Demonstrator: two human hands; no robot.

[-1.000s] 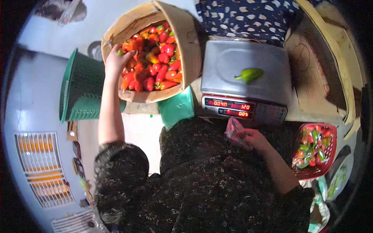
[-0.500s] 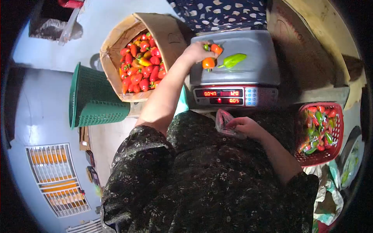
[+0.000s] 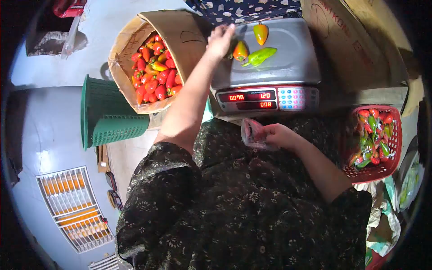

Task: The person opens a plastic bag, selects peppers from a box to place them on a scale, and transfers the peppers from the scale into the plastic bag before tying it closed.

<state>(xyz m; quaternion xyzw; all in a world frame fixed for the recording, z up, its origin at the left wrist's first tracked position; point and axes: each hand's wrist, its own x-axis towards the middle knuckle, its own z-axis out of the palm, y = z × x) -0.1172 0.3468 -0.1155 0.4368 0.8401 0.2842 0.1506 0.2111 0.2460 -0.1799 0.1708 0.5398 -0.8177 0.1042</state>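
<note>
My left hand (image 3: 219, 41) is over the left edge of the weighing scale (image 3: 292, 58), beside the cardboard box. Its fingers are apart and I see nothing in them. On the metal pan lie a yellow-orange pepper (image 3: 260, 34), an orange and green pepper (image 3: 240, 51) closest to the hand, and a long light green pepper (image 3: 261, 56). The red display (image 3: 249, 96) is lit, with 1.20 and 0.08 among its figures. Close to my body, my right hand (image 3: 280, 136) pinches a clear plastic bag (image 3: 250, 132).
Left of the scale, a tilted cardboard box (image 3: 180, 36) holds many red and orange peppers (image 3: 155, 74). A green basket (image 3: 112, 121) stands beside it. On the right is a red basket (image 3: 393, 157) of bagged peppers. Large cardboard (image 3: 346, 49) rises behind the scale's right side.
My left hand has let go of the orange peppers and moved left, off the pan's middle. The lower reading went from 0.05 to 0.08. My right hand still holds the bag.
</note>
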